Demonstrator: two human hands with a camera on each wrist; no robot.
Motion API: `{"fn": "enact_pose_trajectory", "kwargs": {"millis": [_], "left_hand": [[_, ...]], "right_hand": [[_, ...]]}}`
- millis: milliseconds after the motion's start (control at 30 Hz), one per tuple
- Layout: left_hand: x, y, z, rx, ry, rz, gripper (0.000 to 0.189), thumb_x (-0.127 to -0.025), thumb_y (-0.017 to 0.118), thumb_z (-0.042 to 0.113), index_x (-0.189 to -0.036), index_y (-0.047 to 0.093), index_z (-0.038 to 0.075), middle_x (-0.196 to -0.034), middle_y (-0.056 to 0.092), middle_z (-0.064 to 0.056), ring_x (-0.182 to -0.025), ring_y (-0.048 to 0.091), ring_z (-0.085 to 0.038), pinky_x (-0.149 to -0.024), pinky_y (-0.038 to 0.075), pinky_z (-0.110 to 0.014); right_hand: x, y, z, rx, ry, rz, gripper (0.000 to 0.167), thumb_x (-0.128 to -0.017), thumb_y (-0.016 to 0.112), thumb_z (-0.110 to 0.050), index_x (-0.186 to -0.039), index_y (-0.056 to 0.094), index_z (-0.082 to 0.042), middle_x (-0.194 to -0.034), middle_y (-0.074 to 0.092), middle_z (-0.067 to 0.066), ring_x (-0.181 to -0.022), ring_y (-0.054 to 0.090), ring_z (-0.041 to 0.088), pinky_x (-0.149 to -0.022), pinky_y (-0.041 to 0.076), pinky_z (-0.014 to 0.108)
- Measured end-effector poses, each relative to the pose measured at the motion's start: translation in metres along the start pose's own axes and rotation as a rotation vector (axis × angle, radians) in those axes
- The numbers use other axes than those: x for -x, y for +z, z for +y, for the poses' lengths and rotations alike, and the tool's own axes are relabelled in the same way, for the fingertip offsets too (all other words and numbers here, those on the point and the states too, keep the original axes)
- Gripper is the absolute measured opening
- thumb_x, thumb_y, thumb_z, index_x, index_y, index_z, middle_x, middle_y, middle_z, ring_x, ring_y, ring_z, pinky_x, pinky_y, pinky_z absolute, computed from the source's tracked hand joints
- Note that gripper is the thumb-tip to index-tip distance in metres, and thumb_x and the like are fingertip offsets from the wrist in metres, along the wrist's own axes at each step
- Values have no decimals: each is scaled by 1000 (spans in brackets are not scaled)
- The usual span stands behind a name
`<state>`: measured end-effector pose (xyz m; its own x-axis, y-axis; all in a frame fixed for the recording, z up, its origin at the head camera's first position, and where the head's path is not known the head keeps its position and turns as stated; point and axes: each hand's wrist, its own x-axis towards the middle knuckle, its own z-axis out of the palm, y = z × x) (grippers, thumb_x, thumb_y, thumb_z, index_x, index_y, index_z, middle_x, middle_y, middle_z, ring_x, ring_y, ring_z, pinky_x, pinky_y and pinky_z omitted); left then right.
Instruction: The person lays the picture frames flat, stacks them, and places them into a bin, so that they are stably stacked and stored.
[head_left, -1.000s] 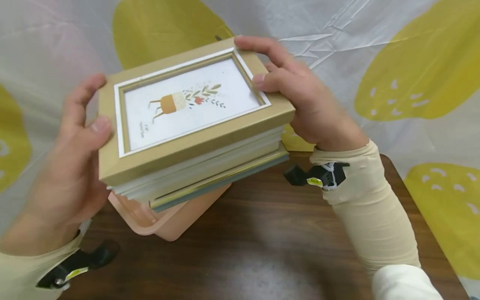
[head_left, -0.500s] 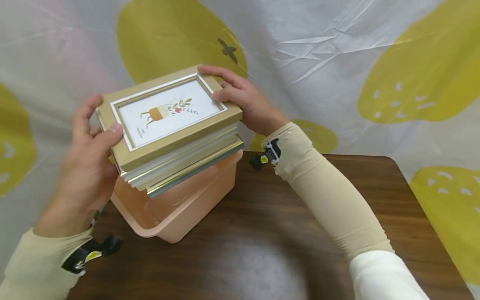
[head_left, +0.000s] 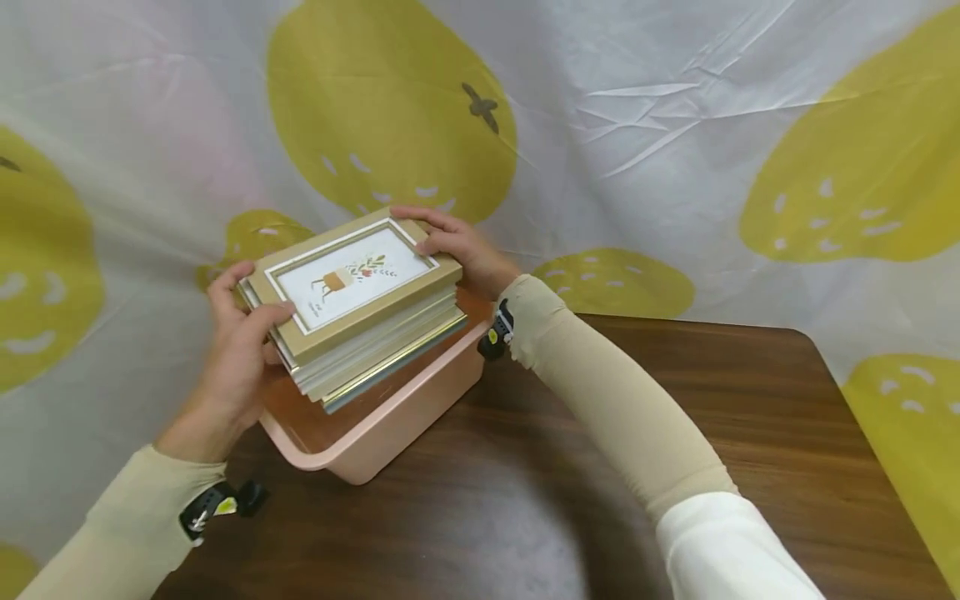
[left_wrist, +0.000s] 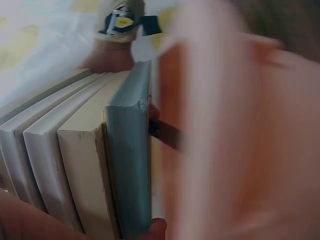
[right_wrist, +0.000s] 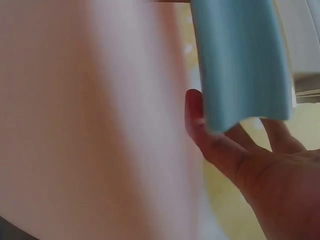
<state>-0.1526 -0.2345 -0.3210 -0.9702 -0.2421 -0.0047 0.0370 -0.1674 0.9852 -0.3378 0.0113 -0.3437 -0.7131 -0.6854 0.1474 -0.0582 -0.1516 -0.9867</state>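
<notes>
Both hands hold a stack of several picture frames over a pink bin (head_left: 405,427) in the head view. On top lies a tan picture frame (head_left: 375,327) with a white inner border and a print of a plant in a legged pot. My left hand (head_left: 234,354) grips the stack's left end, thumb on the top frame. At the other end my right hand (head_left: 474,257) grips it, with thumb and forefinger over the top. The lowest frame is blue-grey (left_wrist: 129,165), seen end-on in the left wrist view. Right-hand fingertips curl under this blue frame (right_wrist: 242,65) in the right wrist view.
The bin stands on a dark brown wooden table (head_left: 675,433), its near wall facing me. Behind the table hangs a pale curtain (head_left: 585,208) with large yellow fruit shapes. The bin wall (left_wrist: 215,125) looms close and blurred in both wrist views.
Both hands have carried the stack away from me and down over the bin, with the right hand moving left. Their hold on the stack stays the same.
</notes>
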Motion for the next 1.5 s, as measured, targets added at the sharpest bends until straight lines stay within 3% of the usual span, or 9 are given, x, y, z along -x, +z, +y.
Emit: {"fn": "enact_pose_trajectory", "kwargs": {"millis": [133, 233, 433, 633, 800, 1067, 1233, 1400, 1500], "left_hand": [[-4, -2, -19, -36, -58, 41, 57, -102, 52, 5, -141, 20, 31, -125, 45, -5, -74, 72, -10, -64, 63, -25], [-6, -1, -32, -46, -107, 55, 56, -100, 50, 5, -139, 18, 30, -125, 43, -5, -76, 73, -10, -66, 63, -25], [-21, 7, -44, 69, -172, 100, 50, -96, 47, -1, -125, 25, 33, -129, 39, 1, -100, 64, -12, -77, 60, -21], [-39, 20, -59, 120, -199, 252, 45, -84, 49, -4, -114, 37, 27, -122, 40, 2, -108, 50, -14, -81, 53, -19], [-43, 13, -63, 73, -196, 330, 44, -81, 52, -4, -111, 44, 26, -118, 42, 3, -105, 49, -15, -77, 52, -20], [-45, -13, -57, 48, -244, 282, 45, -81, 47, -8, -110, 41, 27, -119, 41, 5, -107, 47, -14, -73, 53, -19], [-45, -12, -57, -10, -274, 258, 51, -80, 48, -10, -111, 37, 29, -123, 36, 7, -108, 47, -15, -72, 54, -20], [-44, -8, -60, -115, -301, 269, 64, -74, 55, -15, -118, 35, 27, -133, 33, 4, -111, 49, -17, -72, 57, -21], [-42, -7, -62, -138, -351, 193, 75, -77, 57, -16, -132, 24, 24, -141, 26, -3, -110, 50, -18, -74, 59, -22]], "right_hand": [[-3, -1, 21, 56, 63, 15, 66, -89, 60, -16, -155, 55, -25, -153, 52, 14, -98, 64, 23, -78, 57, 35], [-2, -2, 31, 92, 114, 15, 68, -87, 59, -16, -155, 55, -25, -159, 50, 7, -108, 61, 22, -84, 55, 34], [1, -7, 37, 167, 174, 1, 69, -88, 55, -19, -156, 52, -29, -161, 46, -2, -118, 58, 26, -88, 51, 37], [1, -9, 41, 172, 243, 62, 71, -84, 54, -14, -154, 53, -26, -162, 43, 1, -113, 58, 28, -83, 52, 38], [-5, 1, 43, 144, 271, 79, 72, -81, 54, -14, -152, 54, -27, -160, 43, 2, -116, 56, 30, -82, 52, 39], [-6, 28, 45, 60, 390, 71, 76, -82, 52, -9, -153, 49, -36, -150, 46, 2, -101, 57, 31, -78, 52, 40], [-4, 30, 43, 110, 422, 56, 83, -82, 49, -6, -156, 43, -43, -154, 42, 2, -100, 56, 33, -75, 48, 43], [-1, 30, 41, 202, 473, 24, 88, -85, 50, -3, -160, 38, -47, -167, 29, -1, -122, 48, 37, -77, 45, 56], [-1, 29, 41, 284, 473, 10, 88, -87, 52, -2, -162, 36, -46, -174, 18, -6, -136, 37, 38, -80, 42, 63]]}}
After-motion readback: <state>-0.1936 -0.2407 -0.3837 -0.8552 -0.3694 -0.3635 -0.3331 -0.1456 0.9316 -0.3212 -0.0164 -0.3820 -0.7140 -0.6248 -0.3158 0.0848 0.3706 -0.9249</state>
